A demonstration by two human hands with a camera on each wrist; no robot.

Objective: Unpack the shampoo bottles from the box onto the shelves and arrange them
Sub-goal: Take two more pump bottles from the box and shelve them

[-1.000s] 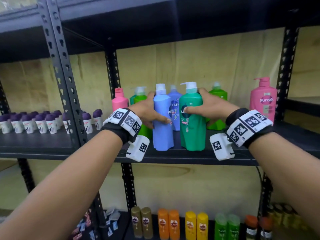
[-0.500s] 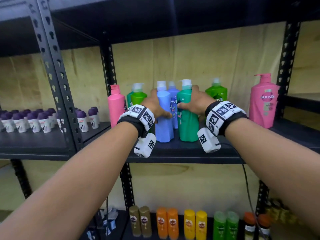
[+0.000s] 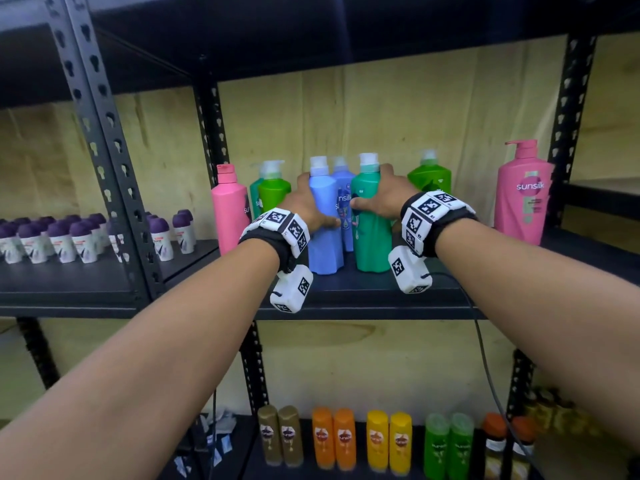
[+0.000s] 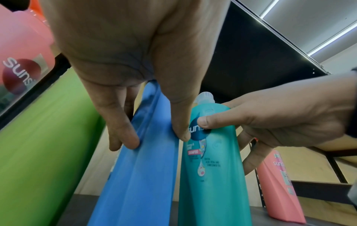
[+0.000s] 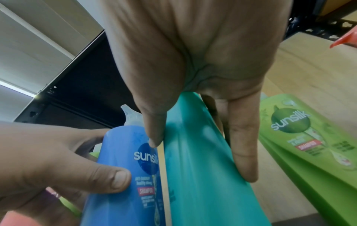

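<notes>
On the middle shelf [image 3: 363, 296] a light blue shampoo bottle [image 3: 323, 244] stands upright, and my left hand [image 3: 308, 206] grips it around the body, thumb on its front. Beside it my right hand [image 3: 384, 199] grips a teal bottle [image 3: 370, 240] the same way. In the left wrist view my fingers [image 4: 123, 134] curl round the blue bottle [image 4: 141, 175], with the teal bottle [image 4: 212, 175] to its right. In the right wrist view my fingers [image 5: 243, 152] wrap the teal bottle [image 5: 203, 175], and the blue bottle [image 5: 127, 175] stands to its left. The box is out of view.
Another blue bottle [image 3: 344, 202] stands behind the two, with green bottles [image 3: 273, 192] to the left and right [image 3: 429, 174]. Pink bottles stand at the left [image 3: 230, 209] and far right [image 3: 523, 195]. Small purple-capped containers [image 3: 69, 237] fill the left bay. Several bottles [image 3: 363, 441] line the lower shelf.
Both hands have slid the blue and teal bottles further back on the shelf, towards the rear row. The grips on the two bottles are unchanged.
</notes>
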